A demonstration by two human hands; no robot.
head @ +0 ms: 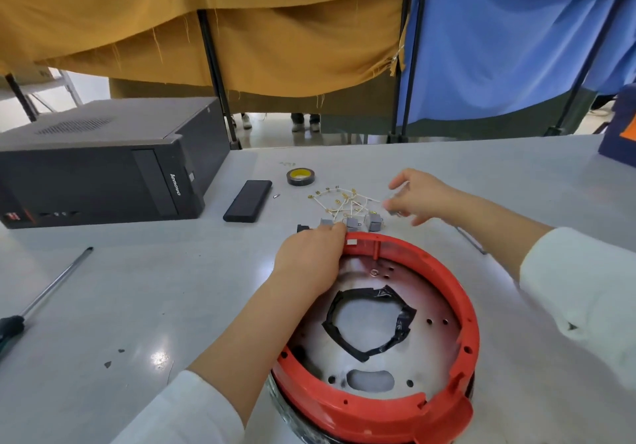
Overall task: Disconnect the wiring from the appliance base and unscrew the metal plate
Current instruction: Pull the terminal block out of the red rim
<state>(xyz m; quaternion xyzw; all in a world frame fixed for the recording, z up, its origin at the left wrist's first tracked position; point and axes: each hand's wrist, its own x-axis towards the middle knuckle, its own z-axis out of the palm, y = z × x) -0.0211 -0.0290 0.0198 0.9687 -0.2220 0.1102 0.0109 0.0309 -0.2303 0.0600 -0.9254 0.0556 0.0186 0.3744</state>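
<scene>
Appliance base, red ring around metal plate, sits on bench. Left hand grips the far rim. Right hand, fingers curled, pinches a small blurred part beside loose wiring on bench.

A pale grey table carries everything. A black computer case lies on its side at the far left, with a flat black box and a roll of tape beside it. A screwdriver lies at the left edge. Near the middle sit loose white wires with small grey switches — and, closest, the red appliance base.
</scene>
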